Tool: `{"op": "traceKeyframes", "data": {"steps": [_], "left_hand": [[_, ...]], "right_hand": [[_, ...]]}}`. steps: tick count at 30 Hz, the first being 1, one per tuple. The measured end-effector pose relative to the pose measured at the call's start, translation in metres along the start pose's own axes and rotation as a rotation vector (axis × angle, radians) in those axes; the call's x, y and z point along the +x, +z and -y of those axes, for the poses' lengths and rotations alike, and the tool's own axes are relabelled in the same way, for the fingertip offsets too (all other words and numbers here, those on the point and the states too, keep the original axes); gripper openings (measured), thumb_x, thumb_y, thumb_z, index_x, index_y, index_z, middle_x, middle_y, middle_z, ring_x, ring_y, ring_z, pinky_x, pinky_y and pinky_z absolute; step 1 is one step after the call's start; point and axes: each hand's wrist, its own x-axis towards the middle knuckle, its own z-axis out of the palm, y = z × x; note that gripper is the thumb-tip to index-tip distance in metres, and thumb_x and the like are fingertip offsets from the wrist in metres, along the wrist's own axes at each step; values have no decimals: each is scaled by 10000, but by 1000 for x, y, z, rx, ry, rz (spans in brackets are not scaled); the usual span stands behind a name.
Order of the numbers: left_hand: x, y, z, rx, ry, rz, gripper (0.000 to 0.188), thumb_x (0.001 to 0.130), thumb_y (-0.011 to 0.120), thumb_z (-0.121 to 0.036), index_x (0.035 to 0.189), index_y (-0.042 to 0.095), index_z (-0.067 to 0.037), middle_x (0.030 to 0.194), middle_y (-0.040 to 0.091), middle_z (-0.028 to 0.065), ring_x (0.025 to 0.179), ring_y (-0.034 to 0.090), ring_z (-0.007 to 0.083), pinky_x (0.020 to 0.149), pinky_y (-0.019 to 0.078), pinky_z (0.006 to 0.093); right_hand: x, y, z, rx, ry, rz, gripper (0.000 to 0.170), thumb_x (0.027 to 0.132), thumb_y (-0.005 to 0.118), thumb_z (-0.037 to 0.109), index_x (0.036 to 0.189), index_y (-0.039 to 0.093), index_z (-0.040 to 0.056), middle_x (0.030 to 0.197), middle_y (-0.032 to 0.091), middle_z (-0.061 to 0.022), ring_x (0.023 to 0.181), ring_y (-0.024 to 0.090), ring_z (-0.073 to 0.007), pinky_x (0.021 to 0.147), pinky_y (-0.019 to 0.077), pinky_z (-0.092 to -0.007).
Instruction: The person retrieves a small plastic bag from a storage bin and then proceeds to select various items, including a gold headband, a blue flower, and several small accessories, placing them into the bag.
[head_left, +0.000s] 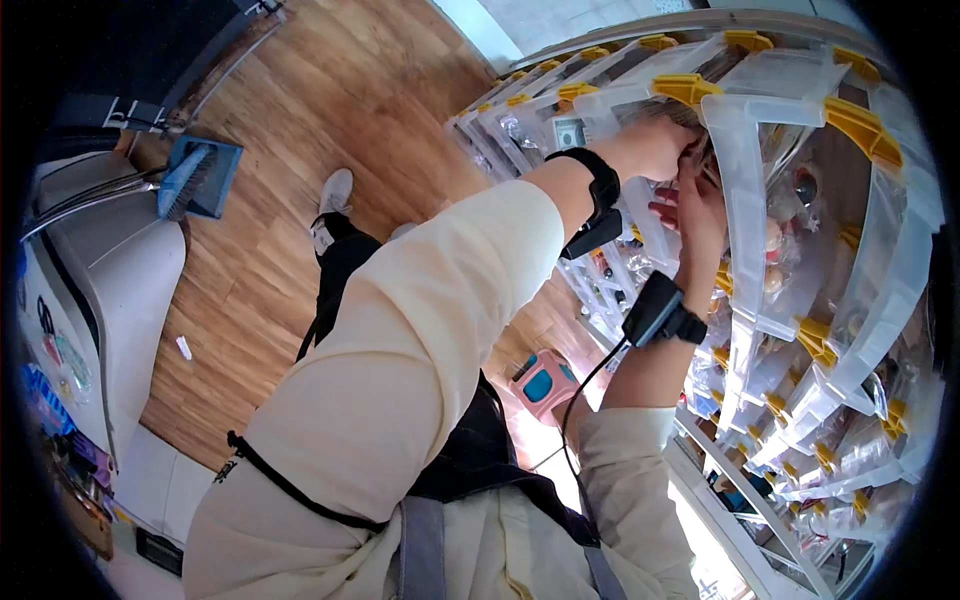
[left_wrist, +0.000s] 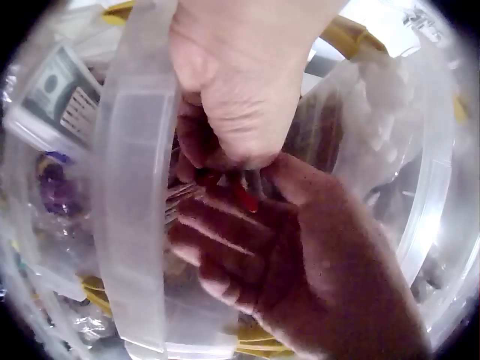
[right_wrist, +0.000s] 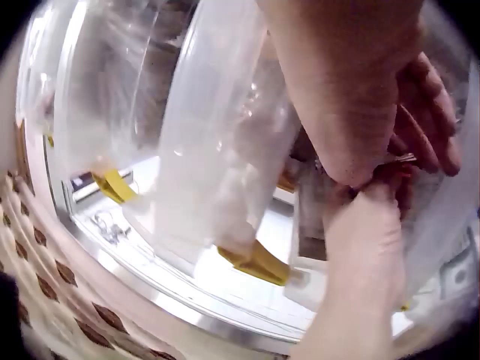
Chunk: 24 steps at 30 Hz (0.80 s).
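Note:
My left hand [head_left: 655,148] reaches into a clear plastic bin [head_left: 738,200], its curled fingers partly hidden. A small red thing [left_wrist: 244,197] sticks out below this hand and looks pinched in its fingers; its kind is unclear. Close below is my right hand [head_left: 702,208], palm turned up and fingers loosely bent. In the left wrist view its thumb meets the underside of the left fist, with the red thing over the palm. Thin strips [right_wrist: 405,159] show beside the hands in the right wrist view. Brown, stick-like packs [left_wrist: 319,131] stand behind them in the bin.
Rows of clear bins with yellow clips [head_left: 862,130] surround the hands, filled with bagged small goods. One holds a pack printed like a banknote [left_wrist: 54,90]. A pink stool [head_left: 545,385] stands on the wooden floor [head_left: 290,120]. A blue dustpan and brush [head_left: 200,180] hang at left.

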Motion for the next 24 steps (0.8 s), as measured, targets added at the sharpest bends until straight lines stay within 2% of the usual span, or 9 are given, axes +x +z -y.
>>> {"op": "traceKeyframes", "data": {"steps": [2,4,8,11,13,14,16,19,24], "left_hand": [[3,-1,1,-1,-45,25,354,659,518,-122,1010,555,-108,885,580,183,827,550,349,744,446,403],[4,-1,5,-16,38,24,317,660,504,-120,970,568,-100,870,583,182,812,552,355,730,448,406],[7,-2,4,11,22,69,274,658,496,-120,918,580,-90,860,583,183,807,551,358,728,447,407],[4,-5,-1,48,-50,55,250,652,496,-121,883,587,-84,835,584,185,791,555,356,718,452,404],[6,1,4,32,5,3,248,653,494,-129,875,593,-82,828,589,178,780,558,354,708,455,406],[7,3,7,32,5,5,248,653,494,-129,875,593,-82,828,589,178,780,558,354,708,455,406],[8,4,7,-8,15,-12,243,669,480,-106,880,590,-54,801,595,184,725,584,327,687,467,396],[7,-8,-2,-148,-124,141,229,687,475,-84,877,583,-16,794,594,202,674,603,293,680,471,388],[9,3,6,-86,-118,43,196,708,471,-85,842,586,-1,685,594,179,619,606,281,618,478,399]], "right_hand": [[-11,-8,-7,-16,46,82,400,810,487,398,825,587,11,663,615,-67,513,582,-110,413,368,-196],[-15,-10,-11,-5,135,239,354,816,494,369,812,596,30,655,600,-46,476,534,-82,388,309,-197],[-4,-1,-22,124,74,280,279,806,526,269,815,589,-3,588,559,-49,437,506,-112,366,331,-223],[2,5,-25,268,88,212,191,825,504,242,811,560,60,623,533,-11,468,467,-80,403,303,-191],[8,6,-28,539,113,193,134,825,505,206,802,525,76,643,520,-4,505,476,-89,415,310,-194],[11,7,-30,540,115,192,134,825,505,206,802,525,76,643,520,-4,505,476,-89,415,310,-194],[21,7,-33,748,162,283,99,823,509,181,792,511,87,647,504,9,525,464,-94,420,324,-198],[32,2,-33,801,259,396,74,823,502,157,790,513,91,666,509,10,542,454,-97,444,353,-209],[54,25,-38,978,185,355,69,822,500,145,849,523,87,719,538,4,603,485,-108,511,399,-235]]}}
